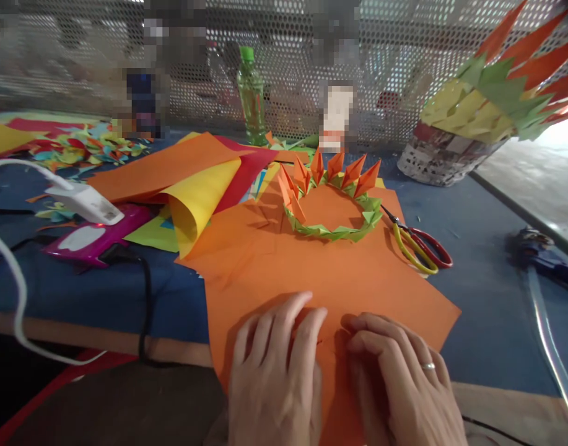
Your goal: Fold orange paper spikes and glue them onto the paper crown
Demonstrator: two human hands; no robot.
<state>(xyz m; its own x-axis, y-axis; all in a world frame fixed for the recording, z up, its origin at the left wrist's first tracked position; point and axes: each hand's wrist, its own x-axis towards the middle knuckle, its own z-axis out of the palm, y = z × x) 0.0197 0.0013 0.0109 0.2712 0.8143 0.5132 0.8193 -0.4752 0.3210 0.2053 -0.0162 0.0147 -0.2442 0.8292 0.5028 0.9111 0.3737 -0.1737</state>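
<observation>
My left hand lies over a large orange paper sheet, fingers stretched forward and slightly bent. Just to its right, my right hand, with a ring, has its fingers curled inward against the orange paper. Its thumb is in shadow and its fingertips are partly hidden, so anything held there is unclear. Beyond both hands, on the sheet, rests a ring of folded green paper with several pointed orange folded pieces standing on its far and left side. Scissors with red and yellow handles lie at its right.
Coloured paper sheets and a pile of scraps spread leftward. A magenta power strip holds a white charger. A green bottle stands behind. A folded-paper vessel and a glue gun are right.
</observation>
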